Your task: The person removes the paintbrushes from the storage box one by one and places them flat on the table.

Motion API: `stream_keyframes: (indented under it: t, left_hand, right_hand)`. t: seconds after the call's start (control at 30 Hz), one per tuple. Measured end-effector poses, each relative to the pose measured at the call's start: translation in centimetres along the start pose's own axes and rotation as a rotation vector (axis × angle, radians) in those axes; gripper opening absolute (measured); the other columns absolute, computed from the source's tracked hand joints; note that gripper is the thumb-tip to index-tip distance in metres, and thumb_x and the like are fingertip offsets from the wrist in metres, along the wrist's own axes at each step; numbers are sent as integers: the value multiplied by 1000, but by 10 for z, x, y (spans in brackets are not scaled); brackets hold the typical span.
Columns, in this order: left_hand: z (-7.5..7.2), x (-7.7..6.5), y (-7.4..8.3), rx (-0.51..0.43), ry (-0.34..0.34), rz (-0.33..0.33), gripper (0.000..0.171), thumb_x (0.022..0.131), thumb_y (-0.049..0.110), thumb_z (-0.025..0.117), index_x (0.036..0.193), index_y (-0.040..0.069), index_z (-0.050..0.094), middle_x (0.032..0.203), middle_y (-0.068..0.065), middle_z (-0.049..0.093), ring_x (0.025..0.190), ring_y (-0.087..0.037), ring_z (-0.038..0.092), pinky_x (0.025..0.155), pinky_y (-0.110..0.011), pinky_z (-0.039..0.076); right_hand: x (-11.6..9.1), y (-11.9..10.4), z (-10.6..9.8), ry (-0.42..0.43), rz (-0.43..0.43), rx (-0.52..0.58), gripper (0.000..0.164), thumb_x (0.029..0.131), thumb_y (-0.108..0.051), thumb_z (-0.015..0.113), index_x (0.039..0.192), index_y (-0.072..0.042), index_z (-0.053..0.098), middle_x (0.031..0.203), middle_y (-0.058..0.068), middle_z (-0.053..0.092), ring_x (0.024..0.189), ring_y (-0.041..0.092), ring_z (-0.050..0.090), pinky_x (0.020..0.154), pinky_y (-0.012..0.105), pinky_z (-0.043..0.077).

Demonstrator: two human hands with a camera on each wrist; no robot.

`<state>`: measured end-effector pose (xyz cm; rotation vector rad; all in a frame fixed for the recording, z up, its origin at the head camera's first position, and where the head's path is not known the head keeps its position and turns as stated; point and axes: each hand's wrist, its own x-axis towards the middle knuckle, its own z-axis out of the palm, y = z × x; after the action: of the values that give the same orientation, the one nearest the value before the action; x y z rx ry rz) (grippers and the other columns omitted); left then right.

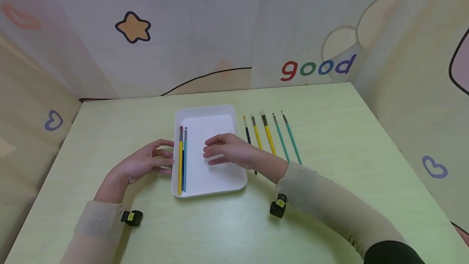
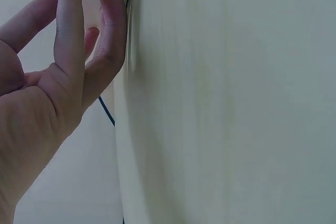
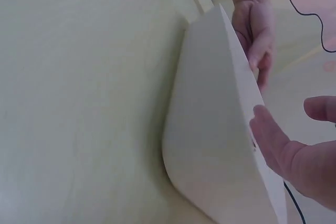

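A white tray (image 1: 212,184) lies on the table. Along its left side sit a yellow-handled paintbrush (image 1: 180,166) and a teal one (image 1: 185,158), bristles pointing away, with a dark blue handle between them. My left hand (image 1: 148,161) is at the tray's left rim, its loosely bent fingertips right at the wall. Over the middle of the tray hovers my right hand (image 1: 229,150), fingers relaxed and slightly spread, holding nothing. In the right wrist view the tray's outer wall (image 3: 210,114) stands between the two hands.
Several paintbrushes lie in a row right of the tray: a black one (image 1: 247,129), a yellow one (image 1: 257,133), a thicker yellow one (image 1: 269,135) and teal ones (image 1: 292,137). My right forearm (image 1: 315,186) crosses over their near ends. A printed curtain (image 1: 205,31) borders the table's back.
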<state>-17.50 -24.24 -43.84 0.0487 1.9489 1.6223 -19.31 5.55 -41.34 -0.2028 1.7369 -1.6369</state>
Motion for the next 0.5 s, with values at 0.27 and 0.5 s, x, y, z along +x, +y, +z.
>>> stream_keyframes:
  t: [0.27, 0.5]
  left_hand:
    - [2, -2, -1, 31, 9, 21, 68, 99, 10, 69, 155, 4, 30, 133, -26, 48, 108, -31, 65, 92, -38, 58]
    - [2, -4, -2, 63, 7, 50, 66, 99, 10, 68, 154, 4, 32, 134, -27, 50, 109, -32, 65, 91, -38, 59]
  right_hand:
    - [13, 13, 31, -27, 30, 79, 46, 103, -9, 60, 144, 9, 46, 130, 18, 59, 119, 32, 63, 96, 38, 56]
    - [19, 16, 46, -29, 23, 148, 45, 104, -7, 59, 142, 12, 46, 134, 23, 58, 123, 35, 61, 98, 42, 55]
